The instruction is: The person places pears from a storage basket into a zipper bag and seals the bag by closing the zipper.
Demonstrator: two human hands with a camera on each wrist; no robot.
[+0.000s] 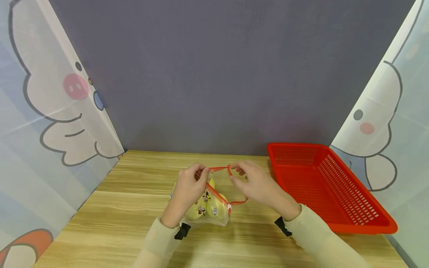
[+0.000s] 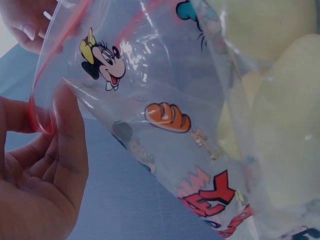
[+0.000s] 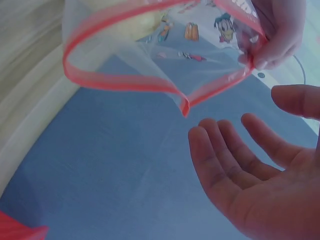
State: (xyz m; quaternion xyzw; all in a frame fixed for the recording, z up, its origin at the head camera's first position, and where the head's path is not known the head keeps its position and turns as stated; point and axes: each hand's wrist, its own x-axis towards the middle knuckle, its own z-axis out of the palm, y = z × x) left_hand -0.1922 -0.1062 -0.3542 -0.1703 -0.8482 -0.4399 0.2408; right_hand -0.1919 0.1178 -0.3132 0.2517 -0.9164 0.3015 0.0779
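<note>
One clear bag (image 1: 205, 209), left of red basket (image 1: 301, 180), rim (image 3: 130, 84) gaping. Left hand (image 1: 188, 185) pinches one side; right hand (image 1: 257, 183), thumb and fingers apart, just beside. Steady pinch should hold it wide.

A wood-grained table (image 1: 127, 208) bears a red basket (image 1: 363, 228) and a clear printed bag (image 1: 208, 208) of yellow things (image 1: 192, 213).

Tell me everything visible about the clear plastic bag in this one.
The bag is clear, flexible-looking plastic printed with cartoon figures, a bread loaf and red lettering. A red rim edges its open mouth, with a small white piece at one corner. Its lower part apparently rests on the wood-grain table, left of the red basket. Pale yellow rounded items lie inside. The left hand pinches the red rim; the right hand is beside the mouth, apart from it.
</note>
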